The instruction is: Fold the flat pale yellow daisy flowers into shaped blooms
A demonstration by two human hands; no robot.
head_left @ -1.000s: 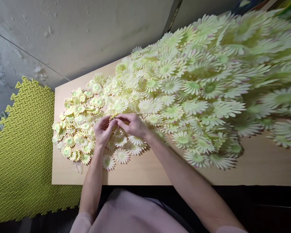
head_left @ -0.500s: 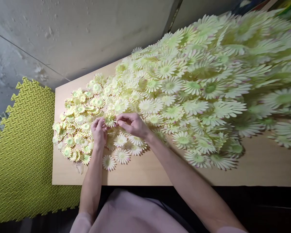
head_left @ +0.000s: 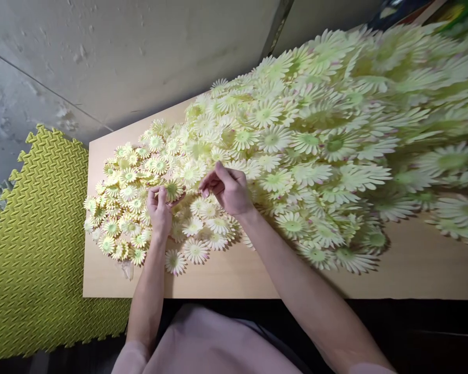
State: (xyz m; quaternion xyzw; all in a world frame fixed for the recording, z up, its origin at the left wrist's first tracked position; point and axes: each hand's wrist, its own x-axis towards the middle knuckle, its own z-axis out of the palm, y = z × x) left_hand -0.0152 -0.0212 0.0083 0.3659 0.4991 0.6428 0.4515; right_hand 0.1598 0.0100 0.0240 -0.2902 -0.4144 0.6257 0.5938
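1. Step, as judged: sorting artificial daisy heads; one flower (head_left: 173,189) is taken up, left of frame centre.
2. Left hand (head_left: 158,209): grip closed on that flower, pinched at its edge above the small flat-laid flowers (head_left: 129,208).
3. Right hand (head_left: 228,190): fingers curled together, nothing visibly held; it hovers just beside the flower.
4. Next move, as judged: calls for a fine pinch from the right hand.
5. Count: flowers too many to count; one heaped mass (head_left: 335,135), upper right.
6. One desk (head_left: 234,278); one green foam mat (head_left: 31,244), lower left.
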